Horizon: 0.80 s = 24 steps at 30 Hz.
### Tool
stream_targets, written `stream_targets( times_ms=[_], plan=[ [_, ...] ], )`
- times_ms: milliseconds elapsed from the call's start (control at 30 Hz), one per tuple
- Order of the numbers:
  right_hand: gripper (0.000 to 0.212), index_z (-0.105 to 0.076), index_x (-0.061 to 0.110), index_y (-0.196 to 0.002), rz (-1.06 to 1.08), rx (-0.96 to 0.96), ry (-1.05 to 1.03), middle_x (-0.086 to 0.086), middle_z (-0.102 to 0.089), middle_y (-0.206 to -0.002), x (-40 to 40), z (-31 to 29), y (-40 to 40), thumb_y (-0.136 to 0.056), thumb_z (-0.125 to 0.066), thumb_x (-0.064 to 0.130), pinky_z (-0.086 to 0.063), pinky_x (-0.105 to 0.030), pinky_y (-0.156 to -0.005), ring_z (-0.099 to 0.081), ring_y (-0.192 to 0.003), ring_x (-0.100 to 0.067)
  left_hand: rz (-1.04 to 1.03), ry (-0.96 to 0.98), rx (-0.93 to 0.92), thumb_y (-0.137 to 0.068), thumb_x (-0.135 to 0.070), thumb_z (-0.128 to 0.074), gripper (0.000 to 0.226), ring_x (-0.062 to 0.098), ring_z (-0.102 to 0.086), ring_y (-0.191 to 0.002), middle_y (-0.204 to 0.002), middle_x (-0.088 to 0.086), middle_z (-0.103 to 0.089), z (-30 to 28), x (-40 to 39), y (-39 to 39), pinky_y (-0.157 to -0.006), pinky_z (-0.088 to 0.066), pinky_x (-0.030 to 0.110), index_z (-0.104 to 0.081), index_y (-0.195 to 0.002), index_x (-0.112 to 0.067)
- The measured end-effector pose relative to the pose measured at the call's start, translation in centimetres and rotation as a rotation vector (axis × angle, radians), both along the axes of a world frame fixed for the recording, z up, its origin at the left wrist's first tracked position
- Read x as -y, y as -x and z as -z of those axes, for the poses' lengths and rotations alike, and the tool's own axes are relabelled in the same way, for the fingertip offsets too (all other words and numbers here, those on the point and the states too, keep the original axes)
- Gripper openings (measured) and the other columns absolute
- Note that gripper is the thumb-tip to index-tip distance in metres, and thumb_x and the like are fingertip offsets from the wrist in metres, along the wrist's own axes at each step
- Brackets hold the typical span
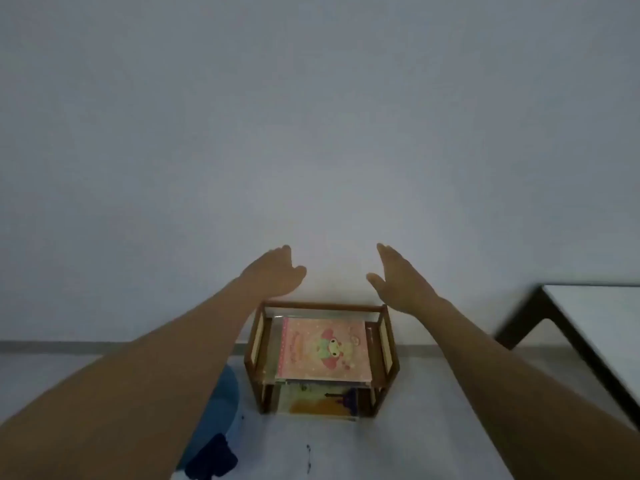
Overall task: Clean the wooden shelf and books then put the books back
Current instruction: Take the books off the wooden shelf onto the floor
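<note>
Shelf [320,355] with pink book [323,348] below both raised flat-fingered hands, left hand [277,271], right hand [401,278], empty

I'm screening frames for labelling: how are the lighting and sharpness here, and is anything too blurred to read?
Head view: dim, flat light with a bluish cast and darker corners; the whole frame is soft. The left hand and right hand have blurred edges. The pink book on the wooden shelf shows a cartoon figure, but its lettering is unreadable. Wide-angle stretching enlarges the forearms.
</note>
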State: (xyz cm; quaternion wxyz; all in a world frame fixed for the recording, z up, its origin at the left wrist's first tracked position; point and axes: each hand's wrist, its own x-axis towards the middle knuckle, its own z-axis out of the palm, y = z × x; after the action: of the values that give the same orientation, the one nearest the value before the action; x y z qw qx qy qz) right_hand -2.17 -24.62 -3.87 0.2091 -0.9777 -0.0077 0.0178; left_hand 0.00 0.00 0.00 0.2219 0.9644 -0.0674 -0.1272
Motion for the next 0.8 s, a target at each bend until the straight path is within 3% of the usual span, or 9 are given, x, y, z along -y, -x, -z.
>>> stream_targets(
  times_ms=[133,200,267,367,500,567,633,733,800],
  plan=[
    [0.070,-0.006,0.015,-0.155,0.031,-0.095,0.040,-0.007,-0.006,-0.163,-0.3,12.7,-0.8,-0.100,-0.043,0.038,-0.019,-0.043,-0.119,-0.012,-0.150,-0.027,-0.058,-0.019,-0.068,-0.094,-0.033,-0.043,0.071,0.030,-0.040,-0.134,-0.152,0.016,-0.032,12.9,0.0,-0.9,-0.106,-0.039,0.039,-0.012,-0.151,-0.006],
    [0.069,-0.010,0.013,-0.154,0.031,-0.098,0.051,-0.008,-0.007,-0.163,-0.6,20.6,-1.4,-0.099,-0.045,0.037,-0.022,-0.044,-0.118,-0.014,-0.149,-0.027,-0.080,0.000,-0.082,-0.092,-0.033,-0.044,0.072,0.029,-0.050,-0.125,-0.147,0.018,-0.039,20.5,0.0,-1.7,-0.097,-0.048,0.038,-0.013,-0.150,-0.004],
    [0.065,-0.010,0.012,-0.153,0.052,-0.085,0.029,-0.010,-0.009,-0.162,-0.9,27.1,-2.1,-0.100,-0.043,0.031,-0.027,-0.045,-0.117,-0.017,-0.148,-0.028,-0.111,0.077,-0.118,-0.084,-0.038,-0.048,0.068,0.023,-0.065,-0.097,-0.121,0.011,-0.061,28.5,-0.4,-3.1,-0.076,-0.056,0.034,-0.034,-0.142,-0.004],
    [0.070,-0.009,0.015,-0.153,0.124,-0.088,0.103,-0.016,-0.010,-0.160,-1.1,34.3,-3.0,-0.097,-0.049,0.030,-0.035,-0.047,-0.112,-0.024,-0.144,-0.033,-0.219,0.169,-0.153,-0.072,-0.038,-0.056,0.051,0.016,-0.065,-0.079,-0.092,0.000,-0.064,38.1,-1.2,-5.2,-0.070,-0.060,0.036,-0.057,-0.116,-0.015],
    [0.061,-0.027,0.012,-0.145,0.264,-0.036,0.089,-0.016,-0.029,-0.149,-1.7,39.6,-4.4,-0.093,-0.050,0.036,-0.042,-0.043,-0.102,-0.038,-0.131,-0.033,-0.397,0.281,-0.141,-0.085,-0.015,-0.058,0.003,0.014,-0.059,-0.071,-0.082,0.002,-0.061,40.0,0.7,-4.2,-0.058,-0.051,0.027,-0.061,-0.085,-0.014],
    [0.062,-0.031,0.013,-0.142,0.429,-0.024,-0.072,-0.013,-0.039,-0.143,-1.6,40.3,-5.4,-0.089,-0.052,0.036,-0.044,-0.045,-0.101,-0.044,-0.127,-0.033,-0.507,0.460,-0.171,-0.079,-0.007,-0.063,0.004,0.018,-0.060,-0.067,-0.079,0.006,-0.064,40.7,1.1,-5.5,-0.051,-0.047,0.027,-0.061,-0.079,-0.010],
    [0.063,-0.035,0.013,-0.138,0.597,-0.046,-0.262,-0.012,-0.051,-0.132,-1.2,40.5,-6.4,-0.085,-0.057,0.039,-0.050,-0.045,-0.094,-0.055,-0.115,-0.032,-0.578,0.603,-0.210,-0.076,-0.008,-0.068,0.009,0.024,-0.065,-0.070,-0.081,0.010,-0.068,40.9,1.2,-6.5,-0.054,-0.050,0.029,-0.064,-0.085,-0.007],
    [0.055,-0.055,0.010,-0.117,0.666,-0.138,-0.414,-0.009,-0.063,-0.111,-0.5,40.8,-7.6,-0.084,-0.056,0.054,-0.054,-0.042,-0.087,-0.062,-0.097,-0.028,-0.605,0.688,-0.227,-0.080,-0.016,-0.074,0.013,0.025,-0.066,-0.071,-0.079,0.010,-0.069,41.2,0.6,-7.1,-0.065,-0.054,0.033,-0.061,-0.079,-0.011],
    [0.053,-0.058,0.008,-0.107,0.674,-0.162,-0.597,-0.009,-0.066,-0.103,-0.2,40.8,-8.0,-0.082,-0.061,0.055,-0.054,-0.044,-0.089,-0.064,-0.096,-0.030,-0.582,0.742,-0.280,-0.082,-0.019,-0.074,0.016,0.024,-0.068,-0.070,-0.078,0.011,-0.070,41.1,0.0,-7.3,-0.062,-0.054,0.033,-0.062,-0.081,-0.009]
  ],
)
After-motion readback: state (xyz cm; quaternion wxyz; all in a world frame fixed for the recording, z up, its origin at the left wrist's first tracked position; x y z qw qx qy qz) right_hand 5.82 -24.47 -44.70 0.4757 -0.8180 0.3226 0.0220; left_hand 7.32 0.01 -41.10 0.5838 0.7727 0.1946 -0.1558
